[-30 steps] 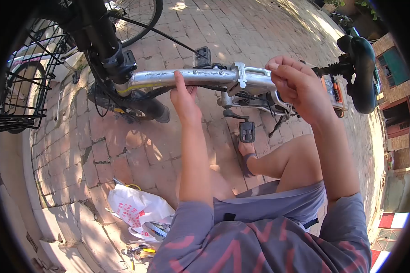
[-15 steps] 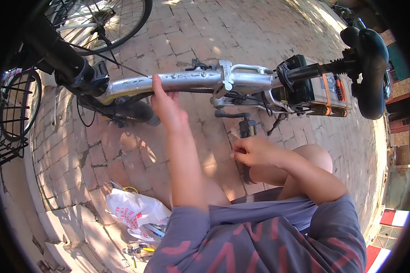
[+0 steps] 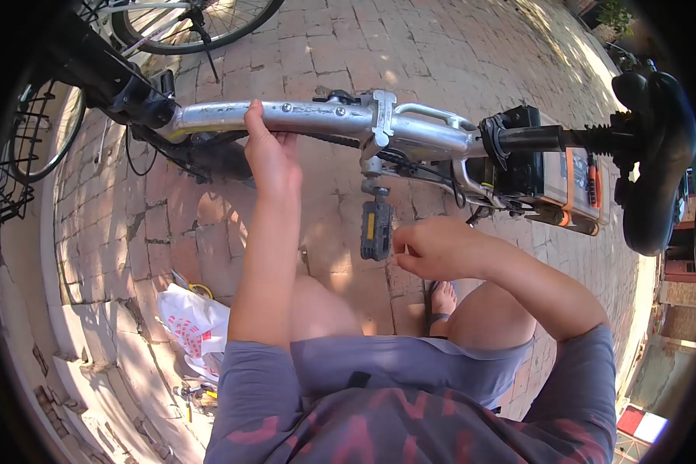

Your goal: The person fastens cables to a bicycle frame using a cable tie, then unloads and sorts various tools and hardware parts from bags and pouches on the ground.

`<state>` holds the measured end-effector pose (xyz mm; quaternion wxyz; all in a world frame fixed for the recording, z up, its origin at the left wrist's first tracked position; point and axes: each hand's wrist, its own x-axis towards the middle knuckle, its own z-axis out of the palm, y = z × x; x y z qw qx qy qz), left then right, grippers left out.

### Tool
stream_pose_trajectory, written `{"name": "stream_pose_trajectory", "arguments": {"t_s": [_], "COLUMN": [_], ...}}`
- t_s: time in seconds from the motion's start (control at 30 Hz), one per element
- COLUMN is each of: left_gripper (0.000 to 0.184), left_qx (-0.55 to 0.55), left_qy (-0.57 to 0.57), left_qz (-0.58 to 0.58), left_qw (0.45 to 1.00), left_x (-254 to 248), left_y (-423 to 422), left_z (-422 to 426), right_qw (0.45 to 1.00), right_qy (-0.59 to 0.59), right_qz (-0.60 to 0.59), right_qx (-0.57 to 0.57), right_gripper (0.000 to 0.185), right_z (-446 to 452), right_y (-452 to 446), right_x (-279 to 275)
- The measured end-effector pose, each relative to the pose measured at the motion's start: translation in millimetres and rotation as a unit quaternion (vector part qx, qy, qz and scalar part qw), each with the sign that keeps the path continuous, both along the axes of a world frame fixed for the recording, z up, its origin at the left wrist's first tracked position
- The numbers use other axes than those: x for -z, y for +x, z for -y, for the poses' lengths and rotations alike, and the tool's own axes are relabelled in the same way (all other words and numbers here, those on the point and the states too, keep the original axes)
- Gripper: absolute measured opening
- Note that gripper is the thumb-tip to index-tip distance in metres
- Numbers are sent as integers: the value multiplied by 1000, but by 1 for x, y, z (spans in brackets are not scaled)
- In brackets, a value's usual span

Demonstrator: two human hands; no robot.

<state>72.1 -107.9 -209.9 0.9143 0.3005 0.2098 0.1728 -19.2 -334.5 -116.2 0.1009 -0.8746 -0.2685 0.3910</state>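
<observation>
A folding bicycle with a bare silver frame tube (image 3: 209, 117) stands across my view. My left hand (image 3: 272, 158) is closed around that tube, thumb on top and fingers underneath, left of the silver hinge clamp (image 3: 382, 120). Below the clamp hangs a black pedal (image 3: 376, 232) with a yellow reflector. My right hand (image 3: 437, 247) is just right of the pedal, its fingers curled together. I cannot tell whether they touch the pedal or pinch something small. The black saddle (image 3: 657, 162) is at the far right.
A black battery-like case (image 3: 518, 155) and a strapped rear box (image 3: 581, 182) sit behind the seat post. Another bicycle's wheel (image 3: 201, 31) is at upper left. A white plastic bag (image 3: 197, 317) and several tools (image 3: 197, 394) lie on the brick paving at lower left.
The crank has turned and its pedal has swung left, away from its earlier place above my right hand. My left hand keeps hold of the tube. A sandalled foot now shows.
</observation>
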Motion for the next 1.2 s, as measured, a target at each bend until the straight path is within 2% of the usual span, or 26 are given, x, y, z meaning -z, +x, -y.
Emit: {"name": "stream_pose_trajectory", "arguments": {"t_s": [0.1, 0.2, 0.3, 0.4, 0.43, 0.53, 0.6, 0.63, 0.73, 0.83, 0.93, 1.03, 1.1, 1.13, 1.2], "left_gripper": [57, 58, 69, 66, 66, 70, 75, 79, 80, 69, 56, 46, 43, 42, 39], "left_qx": [66, 82, 87, 41, 34, 32, 60, 92, 96, 28, -28, -49, -64, -77, -91], "left_qy": [10, 52, 155, 178, 184, 193, 195, 190, 215, 215, 209, 171, 143, 132, 120], "left_qz": [13, -22, -72, -81, -76, -57, -35, -86, -37, -21, 5, 33, 60, 76, 98], "left_qw": [998, 995, 981, 980, 979, 979, 978, 974, 971, 976, 977, 983, 986, 985, 984], "left_x": [-2, -5, -2, 11, 11, 8, 8, 12, 15, 15, 17, 21, 18, 17, 16], "left_y": [-1, -7, -6, 4, 5, -2, -8, -11, -18, -17, -10, -8, -8, -7, -5], "left_z": [-12, -15, -7, -4, -4, -6, -10, -19, -22, -17, -16, -15, -15, -13, -9], "right_qw": [990, 976, 958, 942, 934, 910, 918, 922, 909, 901, 883, 926, 943, 920, 887], "right_qy": [45, 113, 178, 253, 247, 313, 263, 237, 219, 153, 206, 225, 296, 378, 441], "right_qz": [-9, -16, -31, -29, -69, -143, -157, -159, -171, -174, -219, -208, -152, -71, 100], "right_qx": [-132, -188, -225, -217, -249, -232, -251, -261, -311, -366, -361, -221, 2, 81, 93], "right_gripper": [24, 24, 25, 27, 26, 27, 28, 28, 28, 25, 22, 15, 9, 6, 3], "right_z": [-48, -81, -104, -117, -118, -116, -113, -111, -99, -96, -87, -81, -74, -76, -83], "right_y": [11, 12, 2, -19, -17, -13, -16, -14, -4, 0, -1, 14, 24, 25, 32], "right_x": [25, 54, 93, 139, 137, 131, 134, 135, 131, 114, 87, 55, 23, 11, -9]}}
